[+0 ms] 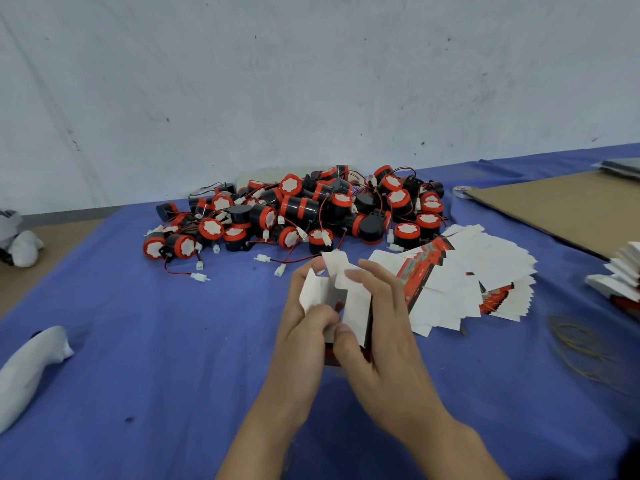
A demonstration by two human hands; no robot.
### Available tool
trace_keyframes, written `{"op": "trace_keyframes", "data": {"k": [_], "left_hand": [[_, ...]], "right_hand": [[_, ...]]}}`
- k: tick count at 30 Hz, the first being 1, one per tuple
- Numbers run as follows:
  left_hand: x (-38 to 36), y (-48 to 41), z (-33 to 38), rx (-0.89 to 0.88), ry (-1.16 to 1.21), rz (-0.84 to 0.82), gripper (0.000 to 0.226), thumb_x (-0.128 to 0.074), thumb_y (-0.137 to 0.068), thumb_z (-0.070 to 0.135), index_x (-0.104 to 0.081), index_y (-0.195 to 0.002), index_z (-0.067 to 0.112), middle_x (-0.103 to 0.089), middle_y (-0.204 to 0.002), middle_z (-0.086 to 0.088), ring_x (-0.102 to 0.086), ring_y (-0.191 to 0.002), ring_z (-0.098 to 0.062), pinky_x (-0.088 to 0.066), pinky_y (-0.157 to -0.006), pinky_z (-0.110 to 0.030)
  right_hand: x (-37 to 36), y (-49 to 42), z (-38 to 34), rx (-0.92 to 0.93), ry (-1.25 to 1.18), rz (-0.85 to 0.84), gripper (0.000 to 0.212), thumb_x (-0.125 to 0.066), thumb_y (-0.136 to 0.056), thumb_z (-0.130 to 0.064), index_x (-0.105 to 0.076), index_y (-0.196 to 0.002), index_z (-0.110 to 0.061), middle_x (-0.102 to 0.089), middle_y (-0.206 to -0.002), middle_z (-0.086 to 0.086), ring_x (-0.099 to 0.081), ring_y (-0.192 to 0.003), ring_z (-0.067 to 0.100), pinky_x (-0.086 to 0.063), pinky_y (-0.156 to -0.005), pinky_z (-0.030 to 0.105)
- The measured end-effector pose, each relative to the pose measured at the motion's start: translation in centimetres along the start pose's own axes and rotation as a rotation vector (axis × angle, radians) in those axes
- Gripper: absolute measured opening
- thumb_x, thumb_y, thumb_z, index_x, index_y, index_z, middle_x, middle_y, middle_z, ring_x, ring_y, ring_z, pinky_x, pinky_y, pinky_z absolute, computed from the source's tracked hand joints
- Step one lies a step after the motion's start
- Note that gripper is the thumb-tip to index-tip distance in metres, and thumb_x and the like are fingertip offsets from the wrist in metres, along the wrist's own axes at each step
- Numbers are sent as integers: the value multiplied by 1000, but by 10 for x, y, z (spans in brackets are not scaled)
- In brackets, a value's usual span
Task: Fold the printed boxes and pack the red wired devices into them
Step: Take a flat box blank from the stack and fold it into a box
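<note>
One white half-folded box (341,299), flaps open, between both hands (346,327).

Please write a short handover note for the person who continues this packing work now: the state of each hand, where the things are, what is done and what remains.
Left hand: holds the left side of one printed box, fingers pinched on a flap.
Right hand: grips the same box from the right; the box is only partly folded, flaps open.
Red wired devices: a loose pile on the blue tablecloth, beyond the hands.
Flat printed boxes: fanned out to the right of the hands.
Done: no packed box is visible.
Left: finish this fold, put one device in, close it, then repeat.
</note>
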State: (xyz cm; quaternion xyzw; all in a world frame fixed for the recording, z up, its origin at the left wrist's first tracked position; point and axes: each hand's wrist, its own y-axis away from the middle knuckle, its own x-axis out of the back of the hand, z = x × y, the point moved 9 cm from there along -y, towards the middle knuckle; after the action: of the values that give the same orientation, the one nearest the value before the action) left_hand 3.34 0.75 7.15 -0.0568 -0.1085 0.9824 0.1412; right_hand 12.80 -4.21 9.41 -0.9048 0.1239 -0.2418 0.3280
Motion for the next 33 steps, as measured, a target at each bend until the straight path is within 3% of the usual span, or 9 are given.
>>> {"op": "trace_keyframes", "data": {"k": [5, 7, 10, 12, 15, 20, 25, 29, 33], "left_hand": [[1, -1, -4, 42, 14, 26, 51, -48, -74, 14, -66, -112, 42, -75, -95, 5, -71, -81, -10, -53, -59, -21], [3, -2, -6, 56, 32, 48, 45, -49, -71, 14, -69, -102, 40, -74, -89, 3, -69, -74, -8, -50, -54, -20], [5, -1, -9, 86, 58, 74, 34, -50, -69, 16, -72, -87, 36, -71, -77, 2, -65, -64, -5, -48, -48, -19], [4, 0, -6, 76, 54, 61, 29, -49, -71, 18, -70, -82, 34, -68, -71, 4, -64, -60, -5, -47, -47, -19], [0, -1, 1, 23, 23, 10, 22, -48, -75, 17, -62, -88, 26, -70, -83, 0, -67, -71, -12, -49, -54, -22], [-3, 1, 10, -40, -1, -12, 11, -46, -77, 16, -52, -82, 24, -71, -102, -1, -67, -82, -18, -50, -56, -25], [-6, 2, 12, -51, 2, -24, 14, -49, -79, 28, -59, -88, 28, -71, -101, 3, -69, -85, -15, -51, -58, -24], [-9, 3, 11, -59, 29, -47, 38, -45, -86, 49, -66, -113, 32, -71, -114, 0, -70, -99, -20, -54, -67, -27], [-16, 4, 9, 43, 237, -71, 63, -37, -88, 73, -61, -132, 35, -64, -134, 4, -65, -118, -20, -57, -79, -27]], "right_hand": [[-2, 0, 1, -3, 14, -28, 61, -40, -90, -33, -22, -147, -43, -22, -151, -25, -26, -145, 9, -25, -110, 9], [-3, 1, 1, 8, 57, -32, 57, -34, -93, -33, -23, -148, -39, -21, -152, -24, -27, -144, 10, -31, -112, 18], [-2, 0, -4, 33, 82, -14, 47, -31, -97, -34, -31, -142, -51, -26, -147, -22, -34, -139, 12, -42, -107, 36], [-1, -1, -4, 23, 83, -11, 41, -32, -98, -38, -38, -137, -50, -28, -144, -23, -36, -137, 12, -45, -104, 40], [2, -1, -3, 29, 87, 25, 31, -35, -96, -40, -43, -126, -41, -30, -139, -28, -37, -136, 8, -44, -105, 35], [6, -2, -5, 36, 93, 59, 27, -40, -91, -36, -48, -117, -33, -37, -132, -27, -44, -128, 6, -44, -100, 23], [11, -4, -3, 16, 81, 104, 28, -40, -89, -31, -52, -113, -25, -44, -125, -21, -51, -121, 9, -50, -87, 23], [17, -5, -2, 13, 78, 150, 29, -40, -87, -29, -54, -111, -19, -46, -124, -15, -53, -117, 12, -51, -85, 25], [20, -4, -2, 4, 86, 178, 30, -40, -87, -29, -54, -111, -19, -46, -124, -12, -52, -115, 13, -49, -84, 23]]}}
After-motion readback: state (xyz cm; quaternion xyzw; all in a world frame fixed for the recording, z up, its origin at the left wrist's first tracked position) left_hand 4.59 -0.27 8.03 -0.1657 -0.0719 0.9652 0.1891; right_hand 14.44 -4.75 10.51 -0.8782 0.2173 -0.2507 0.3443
